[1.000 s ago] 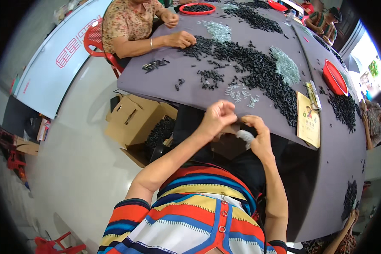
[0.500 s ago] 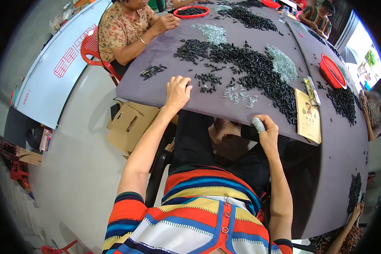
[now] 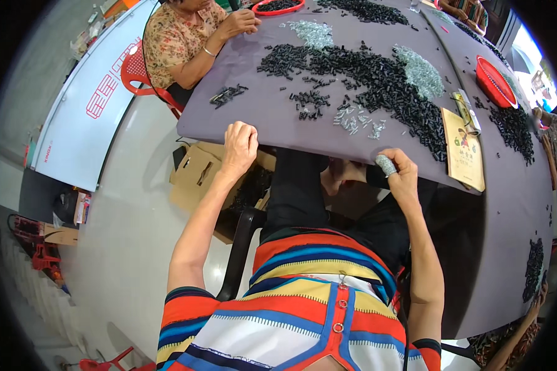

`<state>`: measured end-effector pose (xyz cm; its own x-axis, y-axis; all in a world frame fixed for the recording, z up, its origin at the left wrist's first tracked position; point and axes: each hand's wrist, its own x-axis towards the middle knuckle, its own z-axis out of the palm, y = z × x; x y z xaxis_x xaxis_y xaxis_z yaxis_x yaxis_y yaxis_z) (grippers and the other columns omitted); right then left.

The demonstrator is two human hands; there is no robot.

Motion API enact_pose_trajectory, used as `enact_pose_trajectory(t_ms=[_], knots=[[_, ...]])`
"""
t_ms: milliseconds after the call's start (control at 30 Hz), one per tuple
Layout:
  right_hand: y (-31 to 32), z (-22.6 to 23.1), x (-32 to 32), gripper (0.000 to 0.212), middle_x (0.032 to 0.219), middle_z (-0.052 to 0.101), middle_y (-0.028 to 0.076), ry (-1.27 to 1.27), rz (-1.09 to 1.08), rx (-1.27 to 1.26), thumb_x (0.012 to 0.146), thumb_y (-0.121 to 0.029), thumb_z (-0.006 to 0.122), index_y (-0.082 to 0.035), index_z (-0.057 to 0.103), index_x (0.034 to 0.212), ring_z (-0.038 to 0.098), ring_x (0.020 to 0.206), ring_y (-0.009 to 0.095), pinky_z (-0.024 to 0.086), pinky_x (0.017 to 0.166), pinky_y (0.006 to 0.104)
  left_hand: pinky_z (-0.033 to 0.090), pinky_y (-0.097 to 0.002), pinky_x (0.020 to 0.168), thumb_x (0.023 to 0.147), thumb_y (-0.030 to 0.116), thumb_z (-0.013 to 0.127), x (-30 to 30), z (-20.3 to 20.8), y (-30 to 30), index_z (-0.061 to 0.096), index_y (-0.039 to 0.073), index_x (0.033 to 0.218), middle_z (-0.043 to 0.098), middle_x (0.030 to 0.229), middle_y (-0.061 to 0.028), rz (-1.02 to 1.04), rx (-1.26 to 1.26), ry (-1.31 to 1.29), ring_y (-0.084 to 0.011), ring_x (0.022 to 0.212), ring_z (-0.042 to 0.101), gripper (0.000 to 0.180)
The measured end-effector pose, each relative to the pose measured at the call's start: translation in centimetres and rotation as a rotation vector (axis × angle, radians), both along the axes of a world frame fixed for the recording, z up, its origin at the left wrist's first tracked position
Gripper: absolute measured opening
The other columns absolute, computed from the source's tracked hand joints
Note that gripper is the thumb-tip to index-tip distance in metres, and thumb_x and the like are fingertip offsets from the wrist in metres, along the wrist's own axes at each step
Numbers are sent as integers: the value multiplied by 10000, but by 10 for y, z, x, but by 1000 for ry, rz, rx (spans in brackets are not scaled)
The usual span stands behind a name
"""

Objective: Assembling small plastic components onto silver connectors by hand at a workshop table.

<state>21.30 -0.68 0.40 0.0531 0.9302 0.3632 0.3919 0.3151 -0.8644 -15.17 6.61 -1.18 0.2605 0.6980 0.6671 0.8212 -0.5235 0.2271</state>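
Observation:
My left hand (image 3: 239, 147) is closed, at the near left edge of the grey-covered table (image 3: 210, 117); anything in its fingers is hidden. By the table's front edge, my right hand (image 3: 403, 176) is closed too, with a silver-grey wrap (image 3: 385, 165) on one digit; I cannot make out what it pinches. A small group of clear plastic pieces (image 3: 351, 119) lies just beyond it, beside a few loose black tubular pieces (image 3: 309, 102). Behind them spreads a long heap of black pieces (image 3: 377, 80), bordered by a pile of clear pieces (image 3: 419, 73). Several longer dark pieces (image 3: 228, 95) lie beyond my left hand.
A yellow booklet (image 3: 463, 151) lies at the right, near a red basket (image 3: 495, 83). Across the table's left corner sits a person in a floral shirt (image 3: 179, 43), near another red basket (image 3: 280, 6). An open cardboard box (image 3: 195, 176) stands on the floor under the left edge.
My left hand has drawn back leftward from the loose black pieces to the table's edge. My right hand stays by the front edge. The whole view has shifted slightly.

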Motion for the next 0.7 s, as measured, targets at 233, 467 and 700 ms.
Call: enact_pose_trajectory(t_ms=[233,467,700], knots=[[1,2,-2,76,701,576,36,-35,-9,40,787,25,579,0,610,851,502,641,92,420,617,234,401,-371,720,718,-13,608,-34,-6,-23,562,55,824,535,775,-66,75,-133,-143,-255,777,501,134],[-1,1,-2,119,733,609,39,-9,-15,8,772,55,561,-6,616,858,529,663,91,438,628,240,457,-310,677,750,-44,600,3,15,-27,590,23,815,561,797,-65,11,-112,-303,-215,754,534,94],[0,-4,4,141,699,591,48,27,-5,2,743,80,556,-2,612,844,517,633,97,432,599,244,445,-332,656,733,-42,610,89,32,-15,591,23,792,579,764,-74,-248,-156,-299,-247,746,546,90]])
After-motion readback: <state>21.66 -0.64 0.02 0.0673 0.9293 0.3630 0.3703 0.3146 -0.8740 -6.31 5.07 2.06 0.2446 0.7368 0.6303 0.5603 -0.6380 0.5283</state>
